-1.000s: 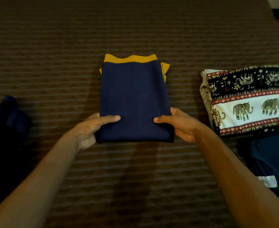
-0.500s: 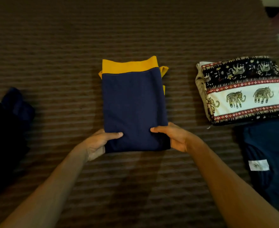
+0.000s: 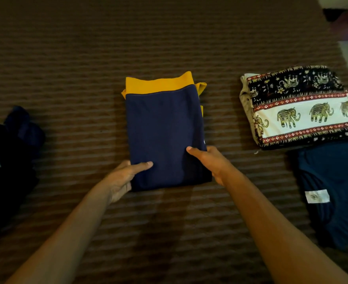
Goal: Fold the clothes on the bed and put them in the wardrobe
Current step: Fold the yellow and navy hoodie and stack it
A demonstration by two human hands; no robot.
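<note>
teal garment [image 3: 333, 191] and dark clothes pile [image 3: 7, 160] run off frame.

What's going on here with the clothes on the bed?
A person is folding laundry on a brown striped bed cover. Both hands grip the near end of a folded navy and yellow garment, the left hand at its left corner and the right hand at its right edge. A folded elephant-print cloth sits to the right, with a dark blue garment nearer the camera. A dark unfolded pile lies on the left.

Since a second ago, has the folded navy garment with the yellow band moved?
Yes. The navy garment slid toward the person, judged against the folded elephant-print cloth.
</note>
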